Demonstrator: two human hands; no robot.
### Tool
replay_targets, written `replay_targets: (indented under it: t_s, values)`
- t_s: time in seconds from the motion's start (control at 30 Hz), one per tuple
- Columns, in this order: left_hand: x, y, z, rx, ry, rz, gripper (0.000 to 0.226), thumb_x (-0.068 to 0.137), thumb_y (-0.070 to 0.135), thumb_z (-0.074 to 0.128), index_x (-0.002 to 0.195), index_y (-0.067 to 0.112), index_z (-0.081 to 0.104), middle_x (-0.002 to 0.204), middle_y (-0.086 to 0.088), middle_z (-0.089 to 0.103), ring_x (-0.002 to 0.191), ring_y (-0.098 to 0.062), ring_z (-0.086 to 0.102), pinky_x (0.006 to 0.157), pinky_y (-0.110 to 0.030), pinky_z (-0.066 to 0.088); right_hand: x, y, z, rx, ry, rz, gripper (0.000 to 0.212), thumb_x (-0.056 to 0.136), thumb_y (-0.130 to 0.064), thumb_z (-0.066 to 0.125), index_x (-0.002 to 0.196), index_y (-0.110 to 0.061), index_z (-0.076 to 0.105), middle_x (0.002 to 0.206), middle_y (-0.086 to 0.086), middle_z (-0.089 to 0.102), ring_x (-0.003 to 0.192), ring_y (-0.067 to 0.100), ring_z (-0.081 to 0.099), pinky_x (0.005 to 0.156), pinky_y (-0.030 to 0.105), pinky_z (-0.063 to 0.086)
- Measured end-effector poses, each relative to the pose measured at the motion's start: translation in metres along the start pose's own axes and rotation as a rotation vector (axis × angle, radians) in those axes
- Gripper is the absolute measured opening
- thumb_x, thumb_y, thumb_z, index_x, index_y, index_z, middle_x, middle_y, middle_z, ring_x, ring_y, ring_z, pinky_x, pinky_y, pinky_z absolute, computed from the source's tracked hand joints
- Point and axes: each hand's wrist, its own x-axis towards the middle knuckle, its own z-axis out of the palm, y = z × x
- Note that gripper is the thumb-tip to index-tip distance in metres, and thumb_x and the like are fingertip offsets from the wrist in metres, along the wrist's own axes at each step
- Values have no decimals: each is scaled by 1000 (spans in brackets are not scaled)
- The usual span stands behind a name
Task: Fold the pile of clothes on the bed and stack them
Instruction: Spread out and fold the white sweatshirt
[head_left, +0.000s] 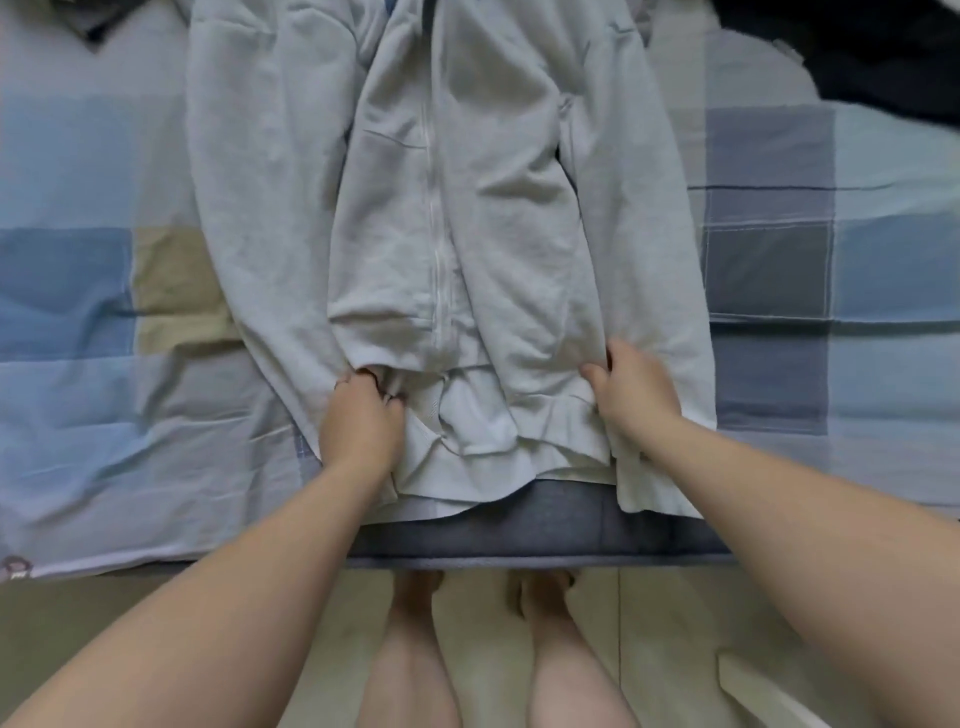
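Hoodie (483, 208), pale grey, lies zip-up and flat on the quilt (769, 260), filling centre frame with its hem (488, 436) at the near bed edge. My left hand (361, 421) is clenched on bunched hem fabric at lower centre-left. My right hand (634, 395) pinches the hem corner at lower centre-right, thumb and fingers curled into the cloth. I judge the next move to be a lift-and-fold of the bottom up toward the top of the frame. Risks: the hem is already rumpled and doubled under between my hands, so folding now would trap creases. The sleeves (249, 208) lie loose along both sides and could slide out if I lift fast. The left grip holds a wad, not a clean edge, so the fold line may skew. The hem sits near the edge, so a tug toward me could drag it to the floor (649, 623). Dark clothes (872, 52) at upper right sit near the hoodie's shoulder and could get caught under the fold.
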Motion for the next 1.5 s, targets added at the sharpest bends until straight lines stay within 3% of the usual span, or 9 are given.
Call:
replay_targets:
  t_s: [0.2,0.4,0.53,0.67,0.8,0.97,1.1,1.33,1.5]
  values:
    - [-12,-16,-27,78,79,74,17,92,12,54,109,8,50,109,-18,53,91,-38,54,71,-42,42,-16,29,-44,77,60,-25,21,98,-33,57,87,-15,52,81,6,59,81,29,55,67,42,45]
    - [-5,-41,-66,161,132,-8,10,91,7,50,98,11,44,110,-21,52,93,-40,53,72,-46,45,-9,79,-109,-46,277,215,30,95,-34,56,78,-14,42,90,19,61,77,36,51,62,39,38]
    - [-9,-25,-70,227,144,-46,38,86,10,59,120,15,43,130,-20,47,115,-42,48,91,-51,43,-9,61,-108,-221,298,149,13,92,-19,56,104,-14,52,117,21,55,103,40,50,77,45,42]
    - [-25,-1,-55,260,200,248,84,76,19,73,148,21,30,155,-10,30,134,-38,35,105,-50,35,-24,12,-74,-308,318,-262,59,82,-16,66,137,-17,45,143,11,41,129,37,39,100,50,35]
    - [-7,14,-39,276,99,313,104,76,30,81,156,20,15,158,-9,26,137,-34,34,108,-46,34,-18,-31,-30,-384,16,-421,72,87,-31,67,150,-29,31,155,2,27,140,32,28,106,50,33]
    - [22,8,-30,349,128,238,46,84,8,60,127,13,46,128,-13,52,116,-37,47,96,-46,38,10,-35,5,-461,2,-237,63,87,-33,66,140,-34,33,156,1,14,137,35,22,98,54,40]
    - [20,-4,-34,203,89,342,41,76,-4,57,112,12,49,111,-11,48,91,-35,52,75,-42,42,21,-27,-1,-433,160,-301,22,95,-22,53,118,-19,55,138,8,38,120,37,38,80,47,44]
    - [-10,-37,-52,120,0,415,21,81,-7,49,94,10,45,86,-7,49,79,-31,46,63,-39,34,-24,19,-32,-378,320,-589,9,82,-9,64,90,-6,62,133,15,52,121,41,45,82,49,39]
    - [-37,-64,-59,381,-106,257,19,87,-5,42,94,13,40,94,-11,48,74,-31,46,63,-40,36,-59,66,-47,-662,156,-345,18,89,-16,63,103,-8,69,120,12,53,109,37,45,84,45,37]
